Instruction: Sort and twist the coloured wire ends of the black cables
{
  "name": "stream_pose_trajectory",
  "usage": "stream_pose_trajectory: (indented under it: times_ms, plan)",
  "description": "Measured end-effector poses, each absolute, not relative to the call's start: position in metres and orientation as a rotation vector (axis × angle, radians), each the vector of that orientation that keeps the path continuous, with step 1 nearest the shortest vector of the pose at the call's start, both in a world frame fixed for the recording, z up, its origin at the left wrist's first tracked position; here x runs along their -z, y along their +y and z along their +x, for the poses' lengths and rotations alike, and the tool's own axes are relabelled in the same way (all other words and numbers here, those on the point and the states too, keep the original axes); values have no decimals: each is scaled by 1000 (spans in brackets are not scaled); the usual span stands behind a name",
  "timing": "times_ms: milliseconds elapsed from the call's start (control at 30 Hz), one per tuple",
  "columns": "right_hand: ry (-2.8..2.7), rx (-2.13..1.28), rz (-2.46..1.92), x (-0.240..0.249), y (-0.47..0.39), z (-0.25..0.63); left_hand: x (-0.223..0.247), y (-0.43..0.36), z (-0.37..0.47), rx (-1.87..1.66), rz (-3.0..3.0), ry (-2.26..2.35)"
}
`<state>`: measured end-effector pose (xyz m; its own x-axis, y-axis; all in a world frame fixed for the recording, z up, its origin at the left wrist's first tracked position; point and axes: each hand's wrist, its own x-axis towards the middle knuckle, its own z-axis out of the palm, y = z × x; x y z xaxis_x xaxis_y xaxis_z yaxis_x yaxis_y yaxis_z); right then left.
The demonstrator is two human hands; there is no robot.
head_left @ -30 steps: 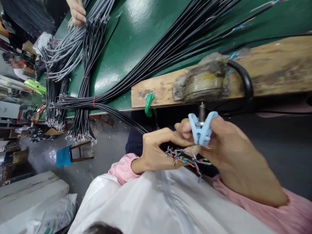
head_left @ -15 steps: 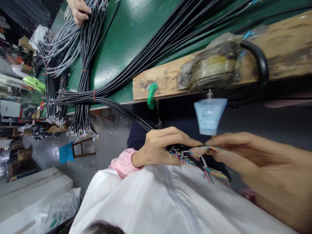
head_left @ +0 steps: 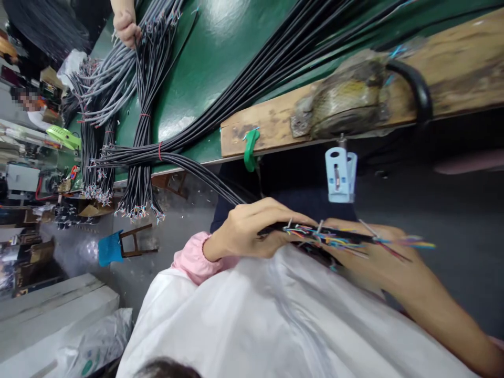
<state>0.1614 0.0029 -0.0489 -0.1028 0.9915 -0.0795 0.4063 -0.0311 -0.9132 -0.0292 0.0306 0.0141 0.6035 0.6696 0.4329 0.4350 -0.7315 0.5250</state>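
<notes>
My left hand (head_left: pixel 255 227) is wrapped round a bundle of black cables (head_left: pixel 205 177) near its stripped ends. Colored wire ends (head_left: pixel 334 239) fan out to the right of that hand, over my right hand (head_left: pixel 378 257). My right hand lies behind and below these ends; its fingers are mostly hidden and blurred, so its grip cannot be made out. The bundle runs up left to the table edge. A light blue clip (head_left: pixel 340 176) hangs just above my right hand from a wrapped lump (head_left: pixel 342 100) on a wooden board (head_left: pixel 271 123).
Red-tied cable bundles (head_left: pixel 144 131) and grey cables (head_left: pixel 114 79) lie on the green table (head_left: pixel 189 79). Another person's hand (head_left: pixel 126 29) holds cables at the top left. A green hook (head_left: pixel 251 151) hangs from the board. A blue stool (head_left: pixel 111 248) stands on the floor.
My right hand has moved down and under the wire ends, which now point further right. The blue clip has turned. The other person's hand has shifted and its fingers have closed.
</notes>
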Motion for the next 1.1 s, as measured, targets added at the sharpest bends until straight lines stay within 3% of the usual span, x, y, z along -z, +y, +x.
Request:
stream_pose_trajectory:
  times_ms: [133, 233, 767, 1100]
  plan:
    - [-1439, -938, -1348, 20, 1, 164, 0, 16, -19, -1321, 2343, 1014]
    - [-1416, -827, -1174, -1, -3, 163, 1, 11, -14, -1435, 2271, 1082]
    - [-1415, -933, -1032, -1, 0, 161, -5, 7, -25, -908, 2329, 1060]
    - [-1344, -1009, -1005, -2, 5, 152, -8, 10, -15, -1206, 2323, 1066]
